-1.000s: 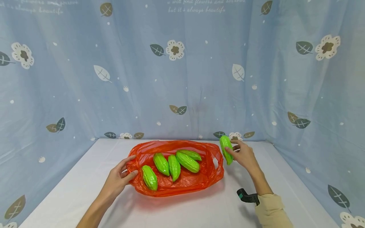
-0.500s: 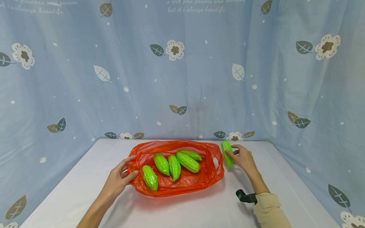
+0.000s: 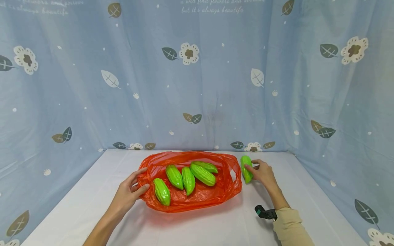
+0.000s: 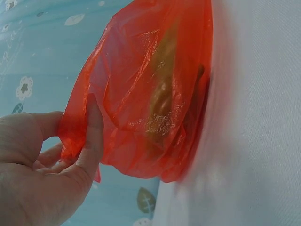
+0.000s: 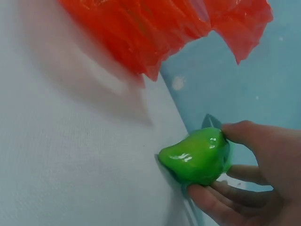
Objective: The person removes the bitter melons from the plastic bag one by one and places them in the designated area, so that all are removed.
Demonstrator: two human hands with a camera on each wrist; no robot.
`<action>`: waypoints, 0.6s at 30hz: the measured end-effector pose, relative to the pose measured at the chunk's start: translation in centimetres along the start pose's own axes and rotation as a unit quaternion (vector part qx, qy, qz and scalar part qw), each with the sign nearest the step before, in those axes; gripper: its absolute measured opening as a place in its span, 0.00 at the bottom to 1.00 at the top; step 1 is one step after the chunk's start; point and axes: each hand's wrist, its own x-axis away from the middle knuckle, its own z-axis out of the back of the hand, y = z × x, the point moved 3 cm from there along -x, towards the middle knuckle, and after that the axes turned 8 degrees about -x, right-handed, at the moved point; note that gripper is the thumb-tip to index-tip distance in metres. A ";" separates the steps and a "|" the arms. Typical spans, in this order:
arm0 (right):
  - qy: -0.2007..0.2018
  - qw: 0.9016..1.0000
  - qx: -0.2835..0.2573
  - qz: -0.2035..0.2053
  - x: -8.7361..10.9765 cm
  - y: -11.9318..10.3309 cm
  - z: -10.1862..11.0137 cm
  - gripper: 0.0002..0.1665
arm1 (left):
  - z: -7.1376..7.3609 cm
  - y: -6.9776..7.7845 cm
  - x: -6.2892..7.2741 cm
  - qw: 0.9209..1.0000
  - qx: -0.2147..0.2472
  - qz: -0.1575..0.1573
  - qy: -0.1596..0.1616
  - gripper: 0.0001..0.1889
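A red plastic bag [image 3: 197,206] lies with its mouth spread wide, several glossy green bitter melons [image 3: 202,174] inside it. At its left end my left hand [image 3: 124,194] pinches the rim between thumb and fingers; the left wrist view shows the film [image 4: 75,127] caught there. To the right of the bag, my right hand [image 3: 265,175] grips another bitter melon [image 3: 245,175] by its side. In the right wrist view this melon [image 5: 195,157] is low over the tabletop, its tip at or very near the cloth; contact is hard to tell.
A white-covered table [image 3: 184,232] spreads under everything. Blue patterned curtain [image 3: 215,85] hangs at the back and both sides. The bag's right handle loop [image 3: 239,181] stands close to the held melon. A black wrist device [image 3: 266,212] sits on my right wrist.
My right hand has lowered the bitter melon toward the table, slightly to the right and nearer to me. My left hand and the bag have stayed in place.
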 end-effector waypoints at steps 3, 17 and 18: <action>0.002 1.000 -0.003 -0.006 -0.1 0.3 -0.1 0.41 | 0.0 0.1 0.0 1.000 0.001 0.002 -0.001 0.33; 0.006 1.000 0.003 -0.026 -0.1 0.7 -0.5 0.44 | 0.0 -0.1 0.0 1.000 -0.003 0.009 -0.001 0.32; 0.006 1.000 0.004 -0.025 -0.1 0.6 -0.5 0.44 | 0.0 -0.1 0.0 1.000 -0.003 0.008 0.000 0.32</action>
